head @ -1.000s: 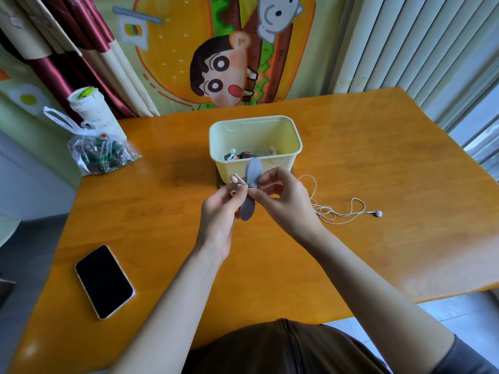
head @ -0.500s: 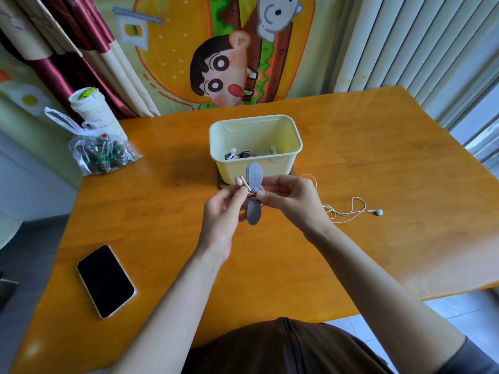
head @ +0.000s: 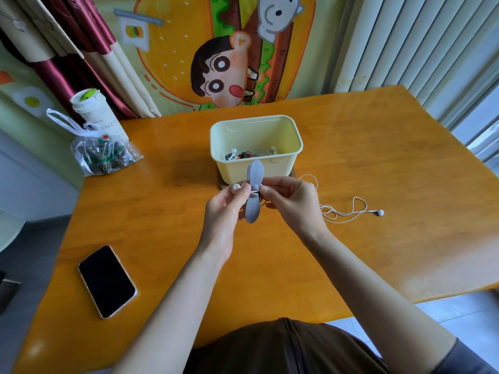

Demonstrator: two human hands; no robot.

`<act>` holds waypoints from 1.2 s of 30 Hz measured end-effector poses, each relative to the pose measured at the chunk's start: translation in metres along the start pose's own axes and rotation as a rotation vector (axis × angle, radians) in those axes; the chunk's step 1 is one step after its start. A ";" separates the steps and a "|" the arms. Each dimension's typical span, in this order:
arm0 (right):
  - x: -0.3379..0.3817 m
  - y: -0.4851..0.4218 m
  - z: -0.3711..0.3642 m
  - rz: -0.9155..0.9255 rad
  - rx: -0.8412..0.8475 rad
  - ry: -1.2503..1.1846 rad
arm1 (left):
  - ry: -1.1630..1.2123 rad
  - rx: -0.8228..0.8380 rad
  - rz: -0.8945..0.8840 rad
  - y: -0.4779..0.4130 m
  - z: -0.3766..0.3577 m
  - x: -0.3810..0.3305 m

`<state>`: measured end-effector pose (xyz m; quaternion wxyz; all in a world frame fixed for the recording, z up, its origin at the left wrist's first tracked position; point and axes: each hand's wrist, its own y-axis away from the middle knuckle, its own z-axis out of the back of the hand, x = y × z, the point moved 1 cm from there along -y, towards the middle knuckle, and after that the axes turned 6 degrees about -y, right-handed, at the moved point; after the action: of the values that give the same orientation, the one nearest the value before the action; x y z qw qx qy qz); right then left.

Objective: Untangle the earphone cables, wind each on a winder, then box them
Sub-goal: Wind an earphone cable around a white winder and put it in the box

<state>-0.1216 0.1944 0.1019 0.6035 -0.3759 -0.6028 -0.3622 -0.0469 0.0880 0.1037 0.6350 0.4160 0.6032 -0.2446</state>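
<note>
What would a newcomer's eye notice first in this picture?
The left hand holds a grey winder mid-frame before the yellow box, while the right hand pinches a white earphone cable against it. The cable trails off rightward; a dark phone lies lower left.

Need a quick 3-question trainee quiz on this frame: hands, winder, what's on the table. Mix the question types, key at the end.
1. True or false: the phone lies to the right of the box.
2. What does the left hand pinch beside the winder? A) an earbud B) a pen C) a coin
3. Fill in: the cable trails from the right hand to a free earbud lying on the ___.

Key: 1 false; 2 A; 3 table.
</note>
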 end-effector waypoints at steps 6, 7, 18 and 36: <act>-0.003 0.003 -0.002 0.079 -0.044 0.157 | 0.032 -0.057 0.065 0.000 -0.001 -0.001; -0.004 0.003 -0.002 0.081 -0.047 0.173 | 0.033 -0.061 0.075 0.000 -0.001 -0.001; -0.006 0.004 -0.002 0.098 -0.061 0.188 | 0.077 0.034 0.081 -0.006 0.002 0.003; -0.008 0.004 -0.002 0.004 -0.003 0.032 | 0.110 0.086 0.107 -0.008 0.015 -0.002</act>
<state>-0.1173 0.1941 0.0935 0.6132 -0.3719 -0.5918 -0.3679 -0.0455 0.0711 0.1025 0.5949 0.4874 0.6028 -0.2126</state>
